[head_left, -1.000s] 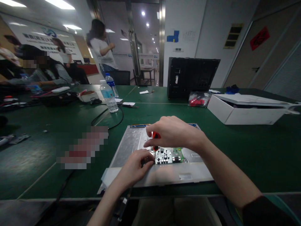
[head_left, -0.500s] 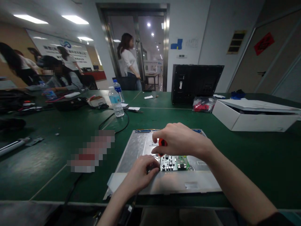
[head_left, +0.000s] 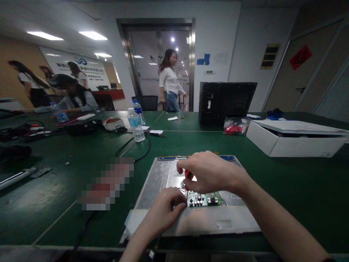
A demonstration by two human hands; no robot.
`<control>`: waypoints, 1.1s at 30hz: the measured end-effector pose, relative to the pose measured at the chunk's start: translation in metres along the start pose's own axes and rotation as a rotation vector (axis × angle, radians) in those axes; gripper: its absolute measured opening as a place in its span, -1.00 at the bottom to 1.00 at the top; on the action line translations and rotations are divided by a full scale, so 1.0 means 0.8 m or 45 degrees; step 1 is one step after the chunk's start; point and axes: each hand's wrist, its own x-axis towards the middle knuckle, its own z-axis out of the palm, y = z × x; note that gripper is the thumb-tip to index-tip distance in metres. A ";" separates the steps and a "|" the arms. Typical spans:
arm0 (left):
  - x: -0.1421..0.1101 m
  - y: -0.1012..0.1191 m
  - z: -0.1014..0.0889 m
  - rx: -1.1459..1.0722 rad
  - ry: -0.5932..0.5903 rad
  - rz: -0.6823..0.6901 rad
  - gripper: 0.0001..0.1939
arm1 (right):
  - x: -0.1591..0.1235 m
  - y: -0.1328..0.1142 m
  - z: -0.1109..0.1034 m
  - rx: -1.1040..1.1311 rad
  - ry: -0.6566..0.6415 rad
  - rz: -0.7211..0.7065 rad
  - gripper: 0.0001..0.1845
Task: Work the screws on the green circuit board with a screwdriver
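Note:
A flat metal display panel (head_left: 156, 181) lies on the green table before me, its back facing up. A green circuit board (head_left: 203, 199) is fixed near its middle. My right hand (head_left: 211, 171) is wrapped round the orange-and-black handle of a screwdriver (head_left: 188, 175), held upright with its thin shaft pointing down at the board's left edge. Low beside that edge, my left hand (head_left: 167, 204) has its thumb and fingers bent together near the shaft's tip. Whatever lies between them is hidden.
Beyond the panel stand a dark monitor housing (head_left: 226, 102), a bag with red contents (head_left: 235, 126) and a white box (head_left: 294, 140). To the left are water bottles (head_left: 135, 125), a black cable (head_left: 149, 145) and a blurred-out item (head_left: 109, 187). People are in the background.
My view has tilted up slightly, so the table sits lower. Both hands stay at the board, the screwdriver handle showing slightly more. A person by the door has moved right.

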 end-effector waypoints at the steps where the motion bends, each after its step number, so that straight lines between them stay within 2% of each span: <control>1: 0.000 0.001 0.000 -0.001 0.005 -0.010 -0.92 | 0.000 0.001 0.001 -0.012 0.012 0.003 -0.80; 6: -0.001 0.001 0.000 -0.010 0.000 0.002 -0.91 | 0.004 0.002 0.003 -0.065 0.048 0.059 -0.64; 12: 0.000 0.001 -0.002 -0.003 -0.014 0.015 -0.91 | 0.002 -0.001 0.000 -0.079 0.005 0.087 -0.82; 16: 0.000 0.001 -0.002 -0.004 -0.009 0.005 -0.92 | 0.000 -0.001 -0.001 -0.024 -0.006 0.066 -0.71; 20: -0.002 0.000 0.000 -0.013 0.010 -0.002 -0.91 | 0.002 0.001 0.001 -0.057 -0.007 0.077 -0.74; 23: -0.002 -0.001 0.000 -0.015 0.011 0.004 -0.90 | 0.005 0.002 0.003 -0.096 0.007 0.107 -0.65; 28: 0.000 -0.003 0.000 0.007 -0.013 0.009 -0.92 | 0.004 -0.002 0.001 -0.112 0.015 0.082 -0.80; 33: 0.001 -0.004 0.001 0.045 -0.019 0.006 -0.92 | 0.000 -0.002 -0.001 -0.029 0.008 0.035 -0.67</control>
